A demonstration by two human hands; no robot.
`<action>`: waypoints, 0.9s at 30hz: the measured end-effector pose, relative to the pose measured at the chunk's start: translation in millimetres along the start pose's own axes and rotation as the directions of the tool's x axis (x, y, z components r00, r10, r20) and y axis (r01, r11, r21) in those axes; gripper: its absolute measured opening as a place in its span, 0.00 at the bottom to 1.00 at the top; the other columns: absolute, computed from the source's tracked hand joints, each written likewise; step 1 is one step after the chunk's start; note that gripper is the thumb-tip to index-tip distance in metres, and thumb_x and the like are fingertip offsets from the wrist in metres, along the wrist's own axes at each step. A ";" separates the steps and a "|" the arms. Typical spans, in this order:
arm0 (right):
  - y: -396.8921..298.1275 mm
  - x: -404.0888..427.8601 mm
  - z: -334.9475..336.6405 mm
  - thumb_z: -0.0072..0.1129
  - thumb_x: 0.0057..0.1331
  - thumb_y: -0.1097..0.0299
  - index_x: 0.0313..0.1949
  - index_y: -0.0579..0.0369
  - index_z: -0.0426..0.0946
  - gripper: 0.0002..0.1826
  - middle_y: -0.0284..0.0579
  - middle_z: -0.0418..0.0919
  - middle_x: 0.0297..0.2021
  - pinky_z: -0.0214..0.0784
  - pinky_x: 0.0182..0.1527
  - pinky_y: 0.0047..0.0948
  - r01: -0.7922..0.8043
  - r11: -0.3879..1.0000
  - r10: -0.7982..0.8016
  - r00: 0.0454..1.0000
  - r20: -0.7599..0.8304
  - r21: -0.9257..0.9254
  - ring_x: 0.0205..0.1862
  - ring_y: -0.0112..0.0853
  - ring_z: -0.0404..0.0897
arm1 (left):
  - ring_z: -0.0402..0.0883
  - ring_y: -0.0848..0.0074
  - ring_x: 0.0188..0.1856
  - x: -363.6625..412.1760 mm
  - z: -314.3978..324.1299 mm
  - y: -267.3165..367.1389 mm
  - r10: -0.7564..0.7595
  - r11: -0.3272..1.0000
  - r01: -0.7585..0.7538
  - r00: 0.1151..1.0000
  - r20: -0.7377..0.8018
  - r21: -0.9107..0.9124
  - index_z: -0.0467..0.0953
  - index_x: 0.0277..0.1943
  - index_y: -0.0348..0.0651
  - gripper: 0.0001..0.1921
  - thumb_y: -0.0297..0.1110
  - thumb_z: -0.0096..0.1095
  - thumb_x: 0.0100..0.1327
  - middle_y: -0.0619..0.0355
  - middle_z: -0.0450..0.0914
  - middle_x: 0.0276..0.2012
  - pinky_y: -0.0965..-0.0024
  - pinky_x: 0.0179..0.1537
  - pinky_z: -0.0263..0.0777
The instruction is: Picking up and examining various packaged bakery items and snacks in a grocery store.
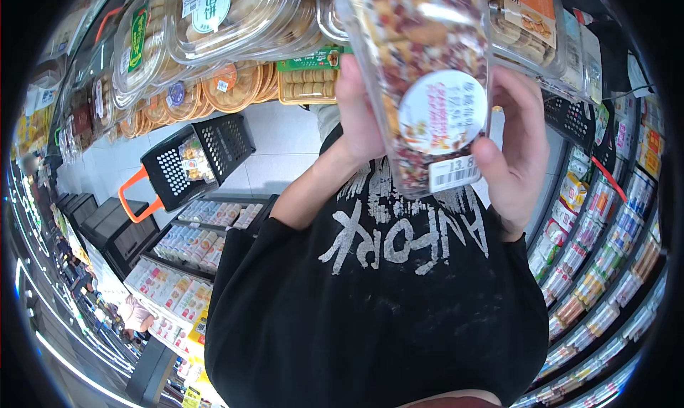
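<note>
I hold a clear plastic box of baked snack pieces with red fruit and nut bits (pixel 427 39) up in front of my chest. It is tilted and bears a round white label (pixel 443 111) and a barcode sticker (pixel 454 174). My left hand (pixel 360 114) grips its left side. My right hand (pixel 513 146) holds the right side, with the thumb at the lower edge near the labels. Just beyond the box, clear-lidded pastry packs (pixel 240 26) lie stacked, with a green-labelled tray of round pastries (pixel 309 84) close to my left hand.
To the left, a black perforated shopping basket (pixel 227 141) with an orange handle (pixel 140 194) holds a clear snack pack (pixel 195 162). Another black basket (pixel 569 118) is at the right. Stocked shelves (pixel 593 237) line the right; boxed goods (pixel 176 296) fill the lower left. Tiled floor (pixel 280 135) shows between.
</note>
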State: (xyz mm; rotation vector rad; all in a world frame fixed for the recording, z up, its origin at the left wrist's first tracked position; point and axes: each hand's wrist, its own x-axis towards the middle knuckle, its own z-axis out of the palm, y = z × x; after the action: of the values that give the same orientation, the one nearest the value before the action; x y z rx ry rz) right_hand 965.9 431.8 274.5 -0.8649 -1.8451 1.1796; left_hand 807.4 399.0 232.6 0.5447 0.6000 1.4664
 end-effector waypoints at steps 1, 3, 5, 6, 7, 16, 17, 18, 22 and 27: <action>0.0 -0.4 3.8 0.63 0.50 0.59 0.53 0.62 0.65 0.33 0.45 0.65 0.46 0.60 0.45 0.27 0.001 1.000 -0.001 1.000 0.007 0.007 0.45 0.31 0.67 | 0.72 0.66 0.50 4.3 -11.2 -1.8 -0.032 0.951 0.050 0.997 0.064 -0.304 0.58 0.58 0.34 0.43 0.70 0.24 0.58 0.48 0.70 0.50 0.64 0.50 0.68; 1.8 -1.5 10.4 0.62 0.50 0.61 0.53 0.61 0.64 0.32 0.45 0.64 0.46 0.60 0.46 0.27 0.019 0.992 -0.019 1.000 0.000 0.122 0.46 0.30 0.66 | 0.73 0.68 0.50 -0.8 -4.3 0.6 0.032 0.999 -0.037 0.993 -0.111 -0.036 0.58 0.58 0.36 0.42 0.69 0.24 0.58 0.48 0.70 0.50 0.65 0.49 0.69; 4.0 -2.6 15.0 0.61 0.51 0.61 0.53 0.61 0.64 0.32 0.45 0.64 0.46 0.60 0.46 0.27 0.011 0.988 -0.010 1.000 -0.003 0.155 0.46 0.30 0.65 | 0.73 0.68 0.50 -6.7 -3.7 1.5 -0.004 0.996 -0.007 0.992 -0.130 -0.086 0.58 0.58 0.36 0.42 0.68 0.24 0.59 0.49 0.70 0.50 0.65 0.49 0.68; 4.6 -3.0 16.6 0.61 0.51 0.62 0.54 0.61 0.64 0.32 0.44 0.63 0.46 0.59 0.46 0.28 0.005 0.982 -0.003 1.000 -0.011 0.189 0.46 0.30 0.65 | 0.73 0.68 0.50 -9.2 -3.7 2.1 -0.043 0.991 0.023 0.989 -0.142 -0.134 0.59 0.58 0.36 0.41 0.68 0.23 0.59 0.49 0.70 0.50 0.65 0.49 0.68; 4.7 -2.6 17.2 0.61 0.51 0.62 0.54 0.61 0.64 0.32 0.44 0.63 0.46 0.59 0.46 0.28 0.005 0.981 -0.004 1.000 -0.005 0.192 0.46 0.30 0.65 | 0.73 0.68 0.50 -10.3 -3.7 2.7 -0.038 0.991 0.018 0.988 -0.148 -0.134 0.59 0.58 0.36 0.41 0.68 0.23 0.59 0.49 0.70 0.50 0.65 0.49 0.68; 1.7 -5.1 17.6 0.77 0.33 0.57 0.64 0.60 0.34 0.67 0.54 0.58 0.54 0.58 0.54 0.39 -0.049 0.989 0.029 0.990 0.137 0.140 0.56 0.40 0.62 | 0.72 0.62 0.51 -16.3 -3.9 16.0 0.024 0.997 -0.010 0.986 -0.165 0.082 0.56 0.59 0.33 0.39 0.61 0.37 0.55 0.46 0.68 0.52 0.62 0.52 0.67; -0.6 -2.5 9.6 0.73 0.40 0.51 0.63 0.61 0.28 0.67 0.55 0.49 0.59 0.57 0.57 0.40 -0.055 0.997 0.035 0.957 0.289 0.061 0.60 0.41 0.57 | 0.71 0.62 0.51 -16.8 -3.9 14.2 0.012 0.996 0.001 0.989 -0.146 0.088 0.57 0.58 0.31 0.39 0.59 0.40 0.55 0.46 0.69 0.52 0.63 0.53 0.65; -1.9 -2.8 7.8 0.73 0.41 0.52 0.63 0.61 0.28 0.66 0.55 0.48 0.60 0.56 0.57 0.40 -0.062 0.998 0.064 0.951 0.302 -0.015 0.60 0.41 0.56 | 0.71 0.66 0.51 -20.4 -2.7 9.8 0.023 0.996 -0.011 0.990 -0.136 0.086 0.58 0.57 0.31 0.37 0.56 0.44 0.55 0.48 0.70 0.51 0.66 0.52 0.64; 9.2 -8.0 16.4 0.72 0.43 0.60 0.63 0.67 0.32 0.61 0.60 0.47 0.60 0.60 0.55 0.40 -0.126 0.976 0.073 0.957 0.281 0.175 0.60 0.44 0.58 | 0.70 0.73 0.50 -34.5 3.1 -0.9 0.095 0.988 -0.077 0.987 -0.133 0.134 0.55 0.57 0.30 0.35 0.52 0.50 0.56 0.50 0.69 0.50 0.70 0.52 0.63; 10.0 -13.2 35.0 0.71 0.45 0.63 0.63 0.66 0.30 0.60 0.61 0.45 0.61 0.60 0.55 0.40 -0.111 0.972 0.019 0.916 0.401 0.206 0.61 0.44 0.56 | 0.69 0.73 0.51 -63.5 -5.8 6.1 0.138 0.977 -0.108 0.977 -0.165 0.183 0.54 0.58 0.30 0.36 0.51 0.51 0.55 0.50 0.69 0.50 0.70 0.51 0.63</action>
State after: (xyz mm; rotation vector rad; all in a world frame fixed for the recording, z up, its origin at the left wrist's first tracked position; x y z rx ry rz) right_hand 943.2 409.7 252.3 -0.5908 -1.9544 1.6700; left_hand 798.1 335.7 235.1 0.5996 0.8523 1.6002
